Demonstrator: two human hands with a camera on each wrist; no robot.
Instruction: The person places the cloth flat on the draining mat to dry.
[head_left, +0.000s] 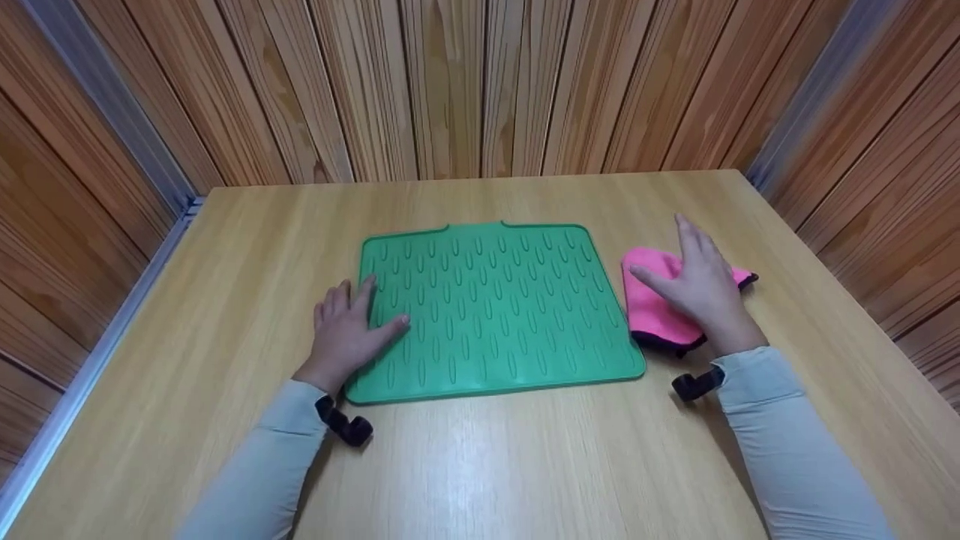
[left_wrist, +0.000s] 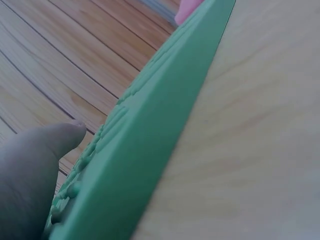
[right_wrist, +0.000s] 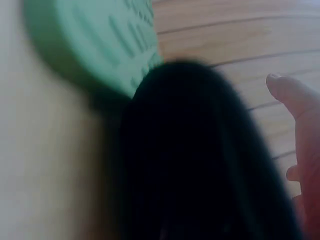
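Observation:
A green rubbery mat [head_left: 487,307] with rows of raised oblong ridges lies flat on the table. My left hand [head_left: 345,334] rests at its left edge, fingers spread and thumb over the ridges; that thumb [left_wrist: 55,142] also shows above the mat [left_wrist: 145,135] in the left wrist view. To the right of the mat lies a folded pink cloth [head_left: 651,300] with black edging. Over its right part is my right hand [head_left: 701,289], fingers extended and thumb apart. Whether it touches the cloth, I cannot tell. In the right wrist view, a blurred black shape [right_wrist: 190,150] hides much of the scene beside the hand [right_wrist: 305,130].
Everything lies on a light wood table [head_left: 480,465]. Wood-panelled walls [head_left: 450,90] stand behind it and at both sides, with metal posts [head_left: 120,105] at the corners. Each wrist wears a black strap with a small camera [head_left: 697,384].

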